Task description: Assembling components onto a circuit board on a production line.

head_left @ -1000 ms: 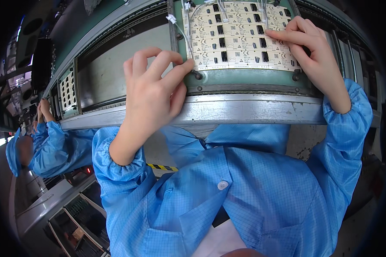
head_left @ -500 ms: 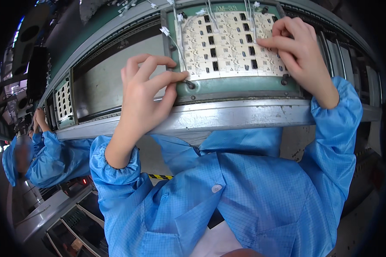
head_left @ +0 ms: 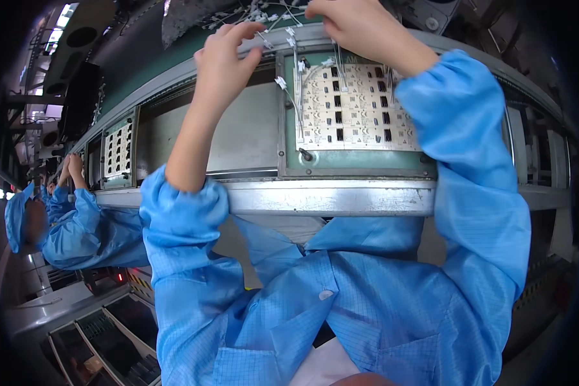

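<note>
Cool, fairly even light puts a bright sheen on the metal rail [head_left: 341, 197], while fisheye distortion bends edges toward black corners.

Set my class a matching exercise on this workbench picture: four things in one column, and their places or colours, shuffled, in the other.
Things
1. Wearer's left hand
2. Circuit-board panel
3. Metal rail
4. Co-worker's cap

Places or colours
A. Silver, along the near side of the green carrier
B. Blue, at the picture's far left
C. Close to white connectors, near the picture's top
D. Cream with black parts, lying on the green carrier

Pairs: 1-C, 2-D, 3-A, 4-B
</note>
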A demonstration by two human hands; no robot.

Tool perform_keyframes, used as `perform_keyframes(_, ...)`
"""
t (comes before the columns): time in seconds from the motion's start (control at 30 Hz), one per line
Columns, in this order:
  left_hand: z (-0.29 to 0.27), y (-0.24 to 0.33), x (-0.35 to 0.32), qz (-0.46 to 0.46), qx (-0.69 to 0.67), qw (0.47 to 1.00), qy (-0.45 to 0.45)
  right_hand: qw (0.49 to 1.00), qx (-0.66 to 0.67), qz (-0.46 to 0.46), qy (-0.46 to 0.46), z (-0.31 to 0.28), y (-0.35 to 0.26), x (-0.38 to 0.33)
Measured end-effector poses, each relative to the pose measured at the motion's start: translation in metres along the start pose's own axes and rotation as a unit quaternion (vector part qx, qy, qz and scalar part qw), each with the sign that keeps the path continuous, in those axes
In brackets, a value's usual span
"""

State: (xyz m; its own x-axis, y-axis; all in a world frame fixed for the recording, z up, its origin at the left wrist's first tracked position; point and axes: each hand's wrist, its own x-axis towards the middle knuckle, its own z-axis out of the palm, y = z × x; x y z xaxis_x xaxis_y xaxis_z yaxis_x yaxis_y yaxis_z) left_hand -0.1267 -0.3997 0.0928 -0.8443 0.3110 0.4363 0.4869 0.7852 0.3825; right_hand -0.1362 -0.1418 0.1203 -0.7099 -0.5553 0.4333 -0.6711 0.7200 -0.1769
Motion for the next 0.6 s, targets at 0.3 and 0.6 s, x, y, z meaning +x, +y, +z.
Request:
perform_keyframes(0.3, 0.02, -0.064, 0.053, 0.041, 0.194, 0.978, 0.067, 0.997, 0.013, -0.08, -0.009, 0.065, 0.032, 0.033)
perform_keyframes(0.6, 0.031, -0.084, 0.057, 0.052, 0.21, 0.976, 0.022, 0.97, 0.224, 0.095, 0.017, 0.068, 0.035, 0.044)
